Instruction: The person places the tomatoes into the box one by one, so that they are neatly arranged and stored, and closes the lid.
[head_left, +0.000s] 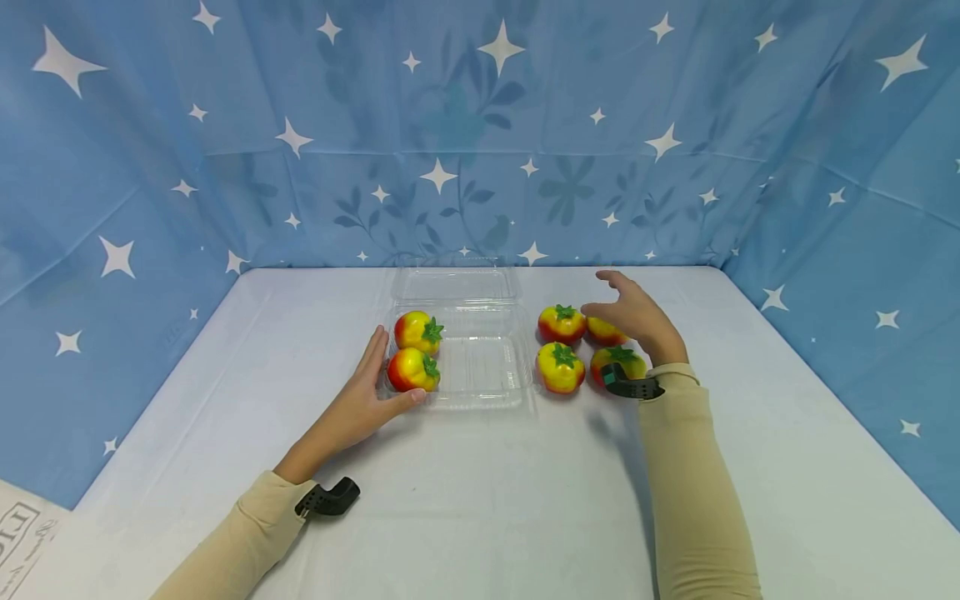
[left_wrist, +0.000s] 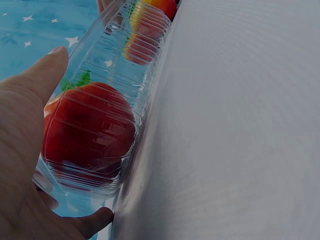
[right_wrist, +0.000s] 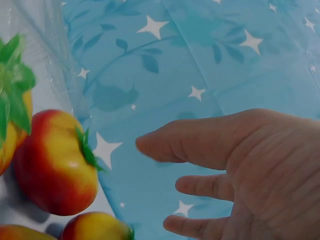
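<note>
Two red-and-yellow toy persimmons (head_left: 418, 332) with green leafy tops sit one behind the other along the left side of a clear plastic clamshell box (head_left: 480, 400). My left hand (head_left: 367, 410) rests at that box's left wall, fingers extended along the side and thumb at the front left corner. Through the wall, the left wrist view shows a persimmon (left_wrist: 92, 125) close to the thumb. Right of the box, several more persimmons (head_left: 560, 367) stand on the table in a cluster. Above its rear right one (head_left: 606, 332), my right hand (head_left: 633, 315) hovers with thumb and fingers spread, holding nothing.
The box's clear lid (head_left: 455, 283) lies folded back behind it, near the blue star-patterned curtain (head_left: 480, 208). A white cloth covers the table (head_left: 465, 517). Printed white cardboard (head_left: 26, 533) shows at the lower left edge.
</note>
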